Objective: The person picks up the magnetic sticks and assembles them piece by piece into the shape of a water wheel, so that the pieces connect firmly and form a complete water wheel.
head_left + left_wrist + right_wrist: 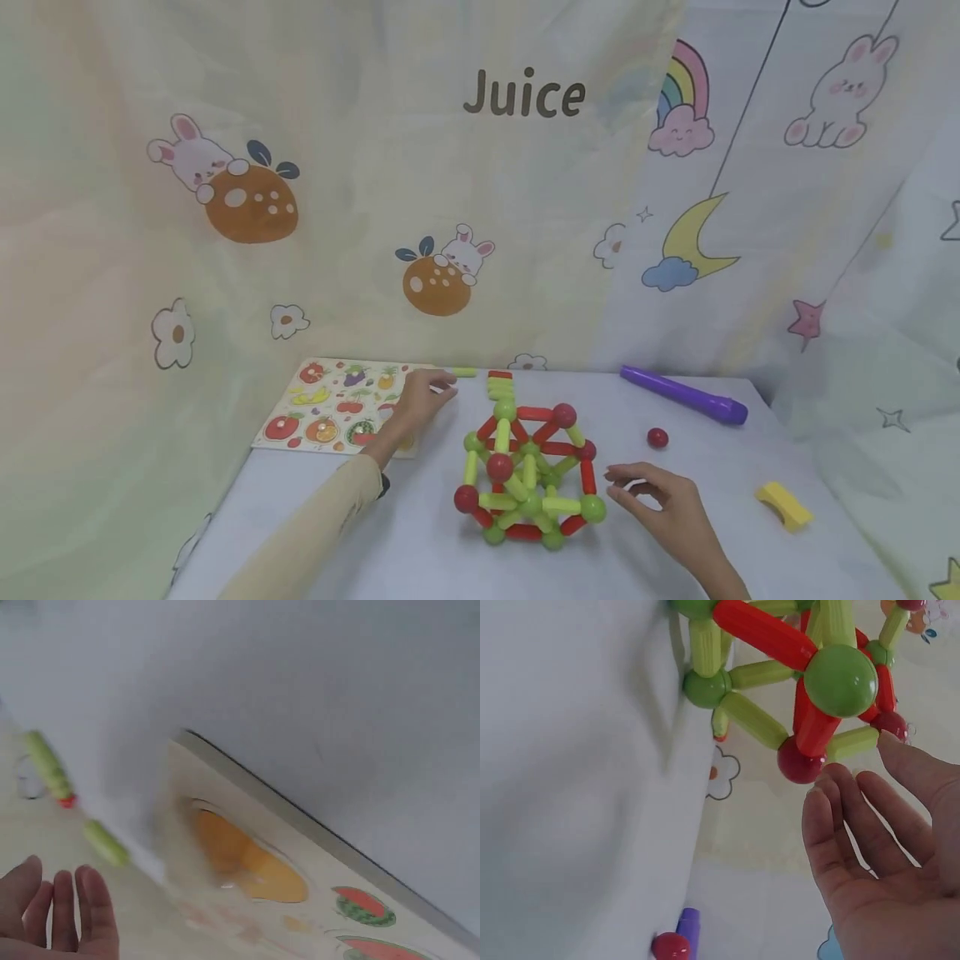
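Observation:
A ball-and-rod structure [528, 475] of red and green rods with red and green balls stands in the middle of the white table [420, 550]. My left hand [441, 386] reaches over the fruit puzzle board [315, 410] towards a loose green rod [463, 372]; its fingers [56, 911] are straight and hold nothing. A short stack of green and red rods [499, 385] lies behind the structure. My right hand [628, 485] hovers just right of the structure [795, 682], its fingers [832, 825] relaxed and empty, close to a red ball joint [801, 761].
A loose red ball [657, 437], a purple pen [684, 396] and a yellow block [783, 504] lie on the right side of the table. Cartoon-print curtains [450, 208] hang close behind and to both sides.

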{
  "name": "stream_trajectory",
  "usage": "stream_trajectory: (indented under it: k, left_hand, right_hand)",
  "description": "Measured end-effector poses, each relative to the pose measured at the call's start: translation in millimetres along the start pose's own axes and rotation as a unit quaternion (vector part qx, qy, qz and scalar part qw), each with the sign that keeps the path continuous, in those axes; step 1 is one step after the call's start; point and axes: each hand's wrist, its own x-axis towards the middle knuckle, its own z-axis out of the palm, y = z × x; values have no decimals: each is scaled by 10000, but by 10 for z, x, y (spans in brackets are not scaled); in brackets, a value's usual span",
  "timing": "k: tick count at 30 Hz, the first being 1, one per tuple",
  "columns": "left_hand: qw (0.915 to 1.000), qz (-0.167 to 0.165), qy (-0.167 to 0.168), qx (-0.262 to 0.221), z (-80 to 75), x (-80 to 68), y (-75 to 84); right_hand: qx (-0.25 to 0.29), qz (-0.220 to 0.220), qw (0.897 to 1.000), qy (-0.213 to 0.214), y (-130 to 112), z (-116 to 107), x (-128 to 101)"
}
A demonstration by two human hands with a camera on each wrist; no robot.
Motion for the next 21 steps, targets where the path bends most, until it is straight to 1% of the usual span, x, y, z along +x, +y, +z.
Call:
stream_trajectory:
  k: [1, 4, 6, 7, 9, 11, 13, 15, 18, 21]
  left_hand:
    - [9998, -202, -5, -38, 13, 85, -69]
    - [9978, -639, -67, -154, 66, 291, -246]
    - [9970, -742, -108, -187, 97, 390, -337]
    - [9971, -729, -112, -172, 126, 441, -367]
    - [9986, -527, -88, 20, 190, 526, -432]
    - [9994, -213, 27, 289, 220, 543, -485]
    - [9984, -30, 118, 558, 247, 554, -522]
    - [9971, 82, 180, 735, 272, 563, -544]
    - [9960, 123, 196, 862, 302, 584, -553]
    - [9959, 178, 196, 868, 328, 603, -555]
  right_hand:
    - [11, 111, 9999, -31, 14, 2, -8]
    - [153, 385, 9990, -140, 57, 15, -44]
    - [330, 535, 9977, -256, 83, 32, -67]
    - [406, 581, 9969, -330, 94, 30, -78]
    - [527, 660, 9954, -462, 107, 30, -92]
    - [616, 678, 9941, -582, 101, 48, -114]
    - [641, 676, 9933, -688, 88, 55, -124]
    - [648, 646, 9931, -727, 68, 56, -125]
    - [611, 600, 9930, -808, 25, 58, -115]
    - [559, 498, 9933, -877, -14, 66, -93]
